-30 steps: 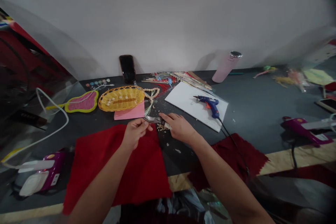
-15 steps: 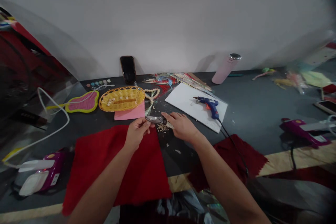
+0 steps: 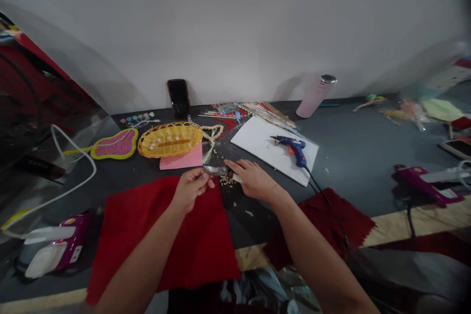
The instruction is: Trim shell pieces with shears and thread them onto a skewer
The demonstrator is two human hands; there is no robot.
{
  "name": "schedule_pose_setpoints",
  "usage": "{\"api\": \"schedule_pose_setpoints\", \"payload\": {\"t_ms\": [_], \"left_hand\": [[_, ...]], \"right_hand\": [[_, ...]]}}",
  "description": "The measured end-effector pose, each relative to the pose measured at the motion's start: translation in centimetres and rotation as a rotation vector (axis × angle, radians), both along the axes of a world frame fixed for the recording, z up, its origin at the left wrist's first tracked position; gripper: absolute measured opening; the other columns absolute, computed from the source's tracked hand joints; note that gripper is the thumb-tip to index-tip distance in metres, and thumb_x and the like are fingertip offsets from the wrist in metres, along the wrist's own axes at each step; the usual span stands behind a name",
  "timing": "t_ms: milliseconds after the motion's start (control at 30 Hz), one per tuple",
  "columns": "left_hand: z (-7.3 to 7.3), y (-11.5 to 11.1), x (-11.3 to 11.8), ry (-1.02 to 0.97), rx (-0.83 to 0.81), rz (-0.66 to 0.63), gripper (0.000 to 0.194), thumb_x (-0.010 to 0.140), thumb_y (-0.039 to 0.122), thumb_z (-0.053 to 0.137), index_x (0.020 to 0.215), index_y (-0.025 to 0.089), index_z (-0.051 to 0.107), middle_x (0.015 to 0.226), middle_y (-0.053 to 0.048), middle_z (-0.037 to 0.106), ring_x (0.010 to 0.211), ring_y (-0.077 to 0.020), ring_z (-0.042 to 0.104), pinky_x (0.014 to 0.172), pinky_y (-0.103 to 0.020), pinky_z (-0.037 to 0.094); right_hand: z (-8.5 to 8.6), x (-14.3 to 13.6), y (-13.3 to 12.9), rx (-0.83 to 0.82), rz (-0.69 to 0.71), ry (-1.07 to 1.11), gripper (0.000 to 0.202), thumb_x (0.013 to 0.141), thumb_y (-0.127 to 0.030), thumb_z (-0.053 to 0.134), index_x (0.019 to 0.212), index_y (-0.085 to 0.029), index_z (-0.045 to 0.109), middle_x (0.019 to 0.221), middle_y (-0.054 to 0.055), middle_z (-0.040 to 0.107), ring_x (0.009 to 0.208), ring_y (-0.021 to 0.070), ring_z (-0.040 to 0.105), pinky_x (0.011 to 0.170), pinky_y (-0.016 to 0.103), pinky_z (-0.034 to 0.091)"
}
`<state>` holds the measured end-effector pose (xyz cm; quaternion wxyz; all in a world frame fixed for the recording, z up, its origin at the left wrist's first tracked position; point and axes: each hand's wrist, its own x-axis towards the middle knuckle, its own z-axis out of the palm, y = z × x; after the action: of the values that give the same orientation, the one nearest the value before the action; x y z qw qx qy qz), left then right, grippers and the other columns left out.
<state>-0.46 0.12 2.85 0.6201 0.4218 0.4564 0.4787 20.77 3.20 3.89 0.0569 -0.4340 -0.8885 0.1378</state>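
Scarcely moved left hand [image 3: 189, 189], right hand [image 3: 254, 180] or cutters [image 3: 216, 170] since half a second earlier, bar a slight dip at the blades

Gripped the cutters by the handles with the right hand, in a closed hold. Pressed thumb and forefinger of the left hand together in a pinch at the blade end; could not make out any piece between the fingertips.

Risked, in judgement, a nipped left fingertip, through squeezing the handles with the pinch so close to the cutting edges. Risked also losing a small piece among the loose pale bits [image 3: 227, 181], through a slack left pinch, or scattering those bits through a low sweep of the right hand.

Saw the cutters bridging the gap between both hands, handles in the right palm, blades at the left fingertips. Found the pale bits just below the cutters, near the right fingers, on the dark tabletop [image 3: 353, 157]. Noted red cloth [image 3: 200, 240] under the left hand, yellow basket [image 3: 188, 133] beyond it, and blue glue gun [image 3: 293, 146] on white board [image 3: 253, 138] beyond the right hand
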Motion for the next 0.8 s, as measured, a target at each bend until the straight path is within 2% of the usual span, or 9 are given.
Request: {"api": "schedule_pose_setpoints", "payload": {"t_ms": [300, 467, 600, 800], "left_hand": [[-0.3, 0.1, 0.0, -0.020, -0.036, 0.012, 0.023, 0.074, 0.034, 0.062, 0.072, 0.012, 0.057, 0.055, -0.002, 0.060, 0.035, -0.0004, 0.027, 0.037, -0.018, 0.014], [-0.9, 0.1, 0.6, 0.065, 0.005, 0.045, 0.022, 0.077, 0.034, 0.058, 0.080, 0.012, 0.059, 0.068, -0.004, 0.065, 0.042, -0.0022, 0.037, 0.041, -0.016, 0.024], [-0.4, 0.1, 1.1, 0.111, 0.005, 0.080, 0.021, 0.073, 0.032, 0.062, 0.082, 0.013, 0.058, 0.074, -0.005, 0.067, 0.049, -0.0049, 0.045, 0.047, -0.017, 0.032], [-0.1, 0.2, 0.7, 0.158, 0.064, 0.117, 0.020, 0.072, 0.031, 0.063, 0.076, 0.011, 0.061, 0.067, -0.005, 0.067, 0.042, -0.0037, 0.038, 0.044, -0.019, 0.028]], "right_hand": [[0.1, -0.1, 0.0, -0.058, 0.029, -0.004, 0.065, 0.075, -0.010, 0.040, 0.137, -0.023, 0.027, 0.112, 0.011, 0.053, 0.097, 0.0195, 0.053, 0.082, 0.031, 0.039], [-0.1, 0.4, 0.2, -0.035, -0.063, -0.077, 0.066, 0.075, -0.012, 0.042, 0.137, -0.027, 0.026, 0.114, 0.010, 0.051, 0.097, 0.0199, 0.053, 0.083, 0.032, 0.037], [0.2, 0.6, 0.2, 0.002, -0.075, -0.064, 0.065, 0.075, -0.013, 0.042, 0.137, -0.027, 0.026, 0.113, 0.010, 0.052, 0.097, 0.0212, 0.052, 0.084, 0.033, 0.036], [0.0, 0.5, 0.0, 0.015, -0.017, -0.008, 0.068, 0.074, -0.011, 0.041, 0.138, -0.023, 0.024, 0.116, 0.011, 0.050, 0.105, 0.0230, 0.047, 0.083, 0.035, 0.037]]}}
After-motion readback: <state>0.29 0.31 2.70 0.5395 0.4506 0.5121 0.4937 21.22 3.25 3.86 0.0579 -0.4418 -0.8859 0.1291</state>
